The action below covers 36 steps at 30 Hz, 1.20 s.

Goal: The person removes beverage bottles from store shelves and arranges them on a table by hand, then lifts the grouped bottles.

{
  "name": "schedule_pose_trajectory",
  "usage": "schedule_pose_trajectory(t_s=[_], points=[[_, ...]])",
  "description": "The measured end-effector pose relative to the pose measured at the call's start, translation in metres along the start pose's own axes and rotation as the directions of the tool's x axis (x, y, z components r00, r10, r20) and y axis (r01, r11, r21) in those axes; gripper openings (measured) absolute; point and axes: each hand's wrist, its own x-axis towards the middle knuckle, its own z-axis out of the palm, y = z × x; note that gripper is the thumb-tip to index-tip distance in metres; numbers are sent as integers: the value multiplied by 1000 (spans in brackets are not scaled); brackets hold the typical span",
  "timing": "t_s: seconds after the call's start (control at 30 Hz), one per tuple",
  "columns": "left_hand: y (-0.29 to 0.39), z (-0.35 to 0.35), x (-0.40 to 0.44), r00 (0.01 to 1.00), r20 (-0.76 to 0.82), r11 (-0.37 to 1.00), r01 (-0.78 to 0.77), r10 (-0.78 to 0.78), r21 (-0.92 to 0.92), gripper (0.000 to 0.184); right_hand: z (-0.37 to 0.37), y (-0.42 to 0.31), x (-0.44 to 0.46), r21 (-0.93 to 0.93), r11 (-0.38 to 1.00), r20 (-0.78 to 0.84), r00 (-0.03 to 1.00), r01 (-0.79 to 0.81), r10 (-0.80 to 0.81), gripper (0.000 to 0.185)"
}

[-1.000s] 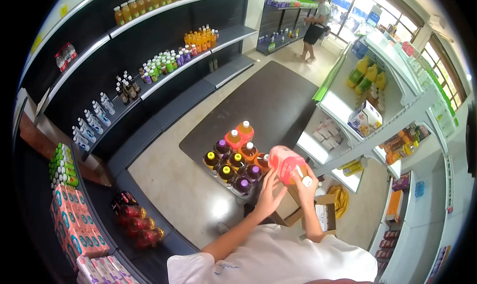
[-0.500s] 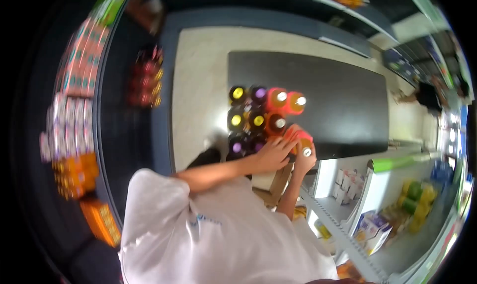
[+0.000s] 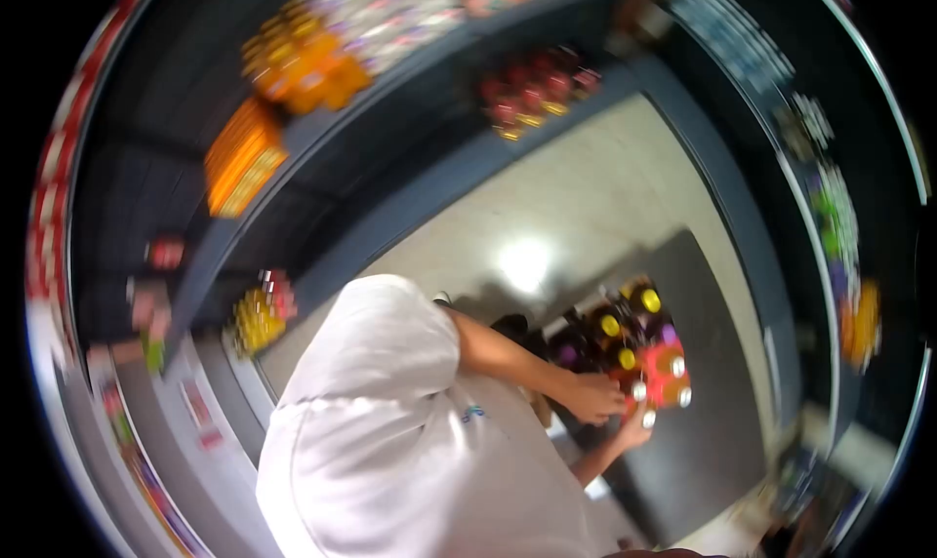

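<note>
Rows of bottles stand together on a dark tabletop (image 3: 717,460). Some are dark bottles with yellow caps (image 3: 610,325), one has a purple cap (image 3: 669,333), and others are amber bottles with red-pink labels and white caps (image 3: 670,366). At the near edge of the group, my right hand (image 3: 630,433) is closed around a white-capped bottle (image 3: 648,418). My left hand (image 3: 593,399) reaches in beside it, fingertips close to the near bottles. Blur hides whether those fingers grip anything.
Dark shelving surrounds the table, holding red bottles with gold caps (image 3: 532,95), orange packs (image 3: 244,158) and yellow bottles (image 3: 259,321). Pale floor (image 3: 566,202) lies between table and shelves. Grey shelves (image 3: 195,412) stand at lower left.
The whole view has swung round, so table and bottles now appear lower right and tilted. Both hands stay at the near bottles, the right one still on a white-capped bottle.
</note>
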Motion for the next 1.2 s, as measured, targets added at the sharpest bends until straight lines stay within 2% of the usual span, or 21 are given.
schedule_pose_trajectory(t_s=[0.03,0.07,0.1,0.17,0.23,0.37,0.47,0.53,0.57,0.67,0.7,0.77,0.8,0.87,0.9,0.97,1.03,1.07,1.1,1.17,1.2], points=[[-6,-2,-7,997,-78,1000,26,-27,-13,28,8,26,18,70,989,-12,991,130,-130,60],[-9,-20,-16,992,-113,998,65,-64,4,26,5,14,6,154,975,-12,987,159,-159,62],[-8,-37,-27,986,-135,995,102,-99,18,24,9,16,11,-32,997,-88,993,76,-79,62],[-16,-54,-61,905,-401,986,166,-143,23,21,25,45,52,158,987,2,999,37,-38,46],[-15,-101,-111,842,-409,934,339,-353,-108,20,32,10,41,154,974,-116,982,167,-150,42],[-20,-132,-228,640,-596,870,284,-485,-403,20,46,-103,-18,223,771,-368,784,597,-500,34],[-13,-135,-335,522,-574,772,352,-631,-529,25,80,-173,-116,306,509,-411,594,804,-691,29],[-12,-125,-392,307,-501,570,617,-809,-543,34,116,-207,-217,270,404,-332,479,874,-813,26],[-1,-130,-430,239,-432,473,655,-870,-589,43,137,-217,-276,233,357,-280,413,905,-867,26],[1,-109,-527,-73,-397,267,629,-915,-731,49,201,-229,-421,639,194,153,125,744,-980,25],[6,-105,-552,-95,-412,270,619,-906,-737,49,215,-227,-467,707,223,301,1,671,-954,25],[14,-97,-598,-274,-414,277,424,-868,-862,50,239,-219,-553,757,273,530,-312,594,-788,24],[28,-100,-618,-320,-398,265,385,-860,-884,50,246,-212,-593,754,281,608,-469,593,-641,24],[25,-91,-650,-382,-374,281,278,-845,-919,51,257,-199,-659,721,115,685,-677,684,-268,25],[26,-86,-663,-423,-352,299,187,-835,-936,51,262,-190,-685,727,112,680,-691,677,-245,25],[31,-76,-692,-491,-365,351,123,-791,-928,51,282,-174,-740,823,101,567,-821,560,-65,30],[31,-51,-728,-472,-462,453,141,-751,-880,45,300,-162,-799,842,152,527,-849,518,-22,30],[33,-39,-751,-445,-409,490,-81,-797,-868,45,306,-153,-827,847,206,503,-864,491,-10,29],[63,-45,-772,-451,-285,417,-226,-846,-880,46,307,-151,-859,870,188,463,-886,456,10,29],[79,-39,-817,-628,-64,411,-425,-775,-807,46,318,-145,-917,898,168,412,-911,407,2,27],[87,-40,-846,-660,-73,436,-405,-748,-803,46,336,-141,-948,905,224,376,-926,362,-23,27]])
